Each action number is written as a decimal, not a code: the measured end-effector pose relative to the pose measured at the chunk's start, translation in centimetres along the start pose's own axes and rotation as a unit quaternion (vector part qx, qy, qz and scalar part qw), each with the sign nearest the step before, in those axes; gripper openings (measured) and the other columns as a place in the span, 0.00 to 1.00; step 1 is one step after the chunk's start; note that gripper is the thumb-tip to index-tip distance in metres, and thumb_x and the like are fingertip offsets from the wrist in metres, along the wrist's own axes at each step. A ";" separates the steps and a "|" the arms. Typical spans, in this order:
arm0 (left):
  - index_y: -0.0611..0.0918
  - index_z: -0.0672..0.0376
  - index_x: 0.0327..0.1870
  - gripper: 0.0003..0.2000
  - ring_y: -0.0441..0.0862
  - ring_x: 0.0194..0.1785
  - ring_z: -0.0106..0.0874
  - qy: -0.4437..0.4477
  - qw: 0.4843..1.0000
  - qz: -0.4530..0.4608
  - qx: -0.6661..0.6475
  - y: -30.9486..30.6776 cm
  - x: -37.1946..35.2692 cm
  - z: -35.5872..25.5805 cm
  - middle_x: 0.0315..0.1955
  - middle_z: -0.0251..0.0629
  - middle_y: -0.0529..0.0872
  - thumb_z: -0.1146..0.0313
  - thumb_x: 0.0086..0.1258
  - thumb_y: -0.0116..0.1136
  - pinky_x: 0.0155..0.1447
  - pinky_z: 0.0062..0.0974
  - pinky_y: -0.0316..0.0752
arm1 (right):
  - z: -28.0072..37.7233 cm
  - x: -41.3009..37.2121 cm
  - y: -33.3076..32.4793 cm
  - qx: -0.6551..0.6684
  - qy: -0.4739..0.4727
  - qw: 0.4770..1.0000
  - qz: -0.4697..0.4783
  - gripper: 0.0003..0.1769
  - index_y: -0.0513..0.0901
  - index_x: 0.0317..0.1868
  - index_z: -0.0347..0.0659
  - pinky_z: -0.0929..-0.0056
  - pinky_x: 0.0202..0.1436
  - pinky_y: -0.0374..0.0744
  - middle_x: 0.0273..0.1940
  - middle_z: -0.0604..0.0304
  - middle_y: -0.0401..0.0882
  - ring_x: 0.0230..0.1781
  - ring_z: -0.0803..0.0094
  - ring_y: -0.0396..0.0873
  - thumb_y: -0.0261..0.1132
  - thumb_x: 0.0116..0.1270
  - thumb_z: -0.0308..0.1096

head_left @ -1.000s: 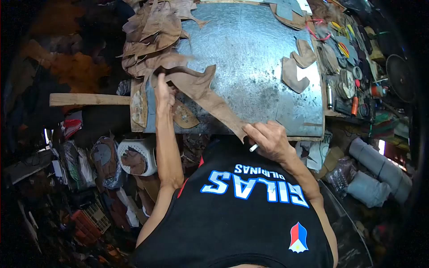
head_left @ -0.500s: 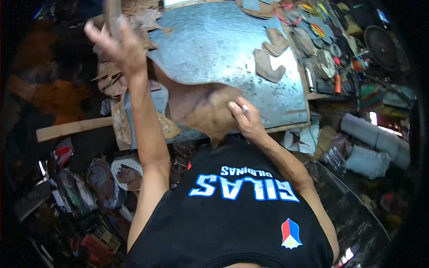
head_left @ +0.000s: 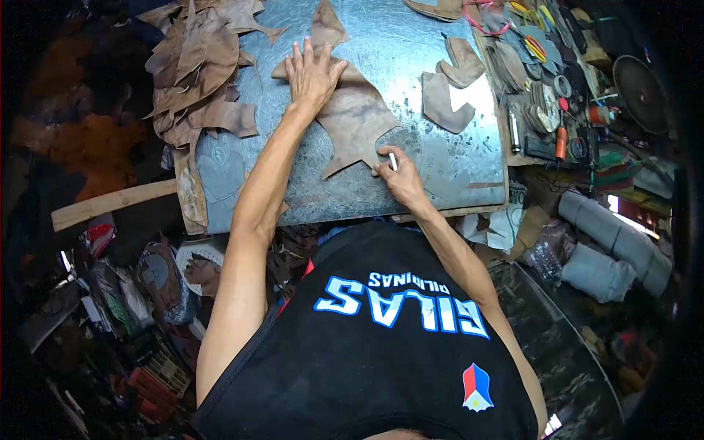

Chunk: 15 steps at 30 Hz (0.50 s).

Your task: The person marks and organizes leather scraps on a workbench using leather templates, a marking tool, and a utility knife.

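On a mottled tabletop [head_left: 308, 199] amid clutter [head_left: 600, 273], left hand [head_left: 312, 82] open on leather [head_left: 359, 121], right hand [head_left: 402, 181] round white stick [head_left: 393, 163].

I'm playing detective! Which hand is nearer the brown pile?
Left. The left hand lies on a brown piece, right of the pile; the right hand is farther right, by that piece's near corner.

Brown leather [head_left: 356, 117] flat on metal tabletop [head_left: 315, 202], slim white tool [head_left: 393, 161] alongside

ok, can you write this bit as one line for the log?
left hand: spread on brown piece | right hand: holding white stick beside it | brown piece: on shiny tabletop
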<state>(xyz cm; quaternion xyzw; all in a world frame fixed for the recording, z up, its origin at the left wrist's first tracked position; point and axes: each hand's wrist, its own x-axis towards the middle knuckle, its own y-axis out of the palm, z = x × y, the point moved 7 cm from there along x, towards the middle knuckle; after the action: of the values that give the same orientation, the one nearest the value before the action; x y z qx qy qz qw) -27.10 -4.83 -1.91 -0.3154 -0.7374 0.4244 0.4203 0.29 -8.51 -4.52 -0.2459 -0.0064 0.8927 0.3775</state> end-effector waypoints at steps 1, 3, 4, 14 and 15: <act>0.71 0.53 0.70 0.32 0.47 0.77 0.60 -0.006 1.000 0.001 0.002 0.1 0.1 0.0 0.74 0.57 0.57 0.40 0.72 0.48 0.74 0.62 0.43 | -0.2 -0.1 0.1 -0.002 0.002 1.000 0.006 0.17 0.77 0.55 0.37 0.72 0.36 0.75 0.30 0.59 0.84 0.31 0.75 0.79 0.62 0.66 0.30; 0.71 0.52 0.70 0.33 0.46 0.77 0.59 0.023 0.998 -0.051 0.026 -0.3 1.1 -0.5 0.73 0.58 0.57 0.40 0.71 0.49 0.75 0.62 0.41 | -0.2 -0.4 0.2 0.017 -0.024 0.999 0.022 0.14 0.78 0.52 0.37 0.73 0.36 0.76 0.30 0.59 0.83 0.32 0.74 0.81 0.61 0.66 0.29; 0.71 0.51 0.70 0.32 0.46 0.77 0.58 0.029 0.998 -0.049 0.040 0.0 1.4 -0.7 0.73 0.56 0.58 0.40 0.71 0.49 0.75 0.61 0.40 | -0.4 -0.9 0.1 0.015 -0.022 0.999 0.027 0.14 0.78 0.52 0.37 0.73 0.36 0.76 0.30 0.59 0.83 0.32 0.74 0.81 0.61 0.66 0.29; 0.72 0.52 0.70 0.35 0.54 0.76 0.51 0.034 0.997 0.060 0.033 3.6 -1.2 -0.2 0.73 0.53 0.61 0.35 0.71 0.43 0.76 0.54 0.46 | -1.2 -3.8 -1.4 -0.130 0.030 0.988 0.081 0.09 0.80 0.47 0.36 0.70 0.40 0.80 0.32 0.56 0.85 0.34 0.72 0.84 0.59 0.68 0.27; 0.72 0.52 0.70 0.35 0.54 0.76 0.51 0.031 0.997 0.054 0.042 2.7 -1.1 0.2 0.73 0.53 0.61 0.35 0.71 0.43 0.76 0.54 0.46 | -1.3 -3.3 -1.3 -0.160 0.024 0.983 0.091 0.09 0.80 0.47 0.36 0.70 0.40 0.80 0.32 0.56 0.85 0.34 0.72 0.84 0.59 0.68 0.27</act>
<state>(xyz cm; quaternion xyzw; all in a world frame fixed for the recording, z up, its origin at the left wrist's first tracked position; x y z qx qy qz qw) -26.48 -4.59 -4.79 -0.3501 -0.6873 0.4670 0.4323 3.69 -10.06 -3.96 -0.3243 -0.1173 0.9047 0.2502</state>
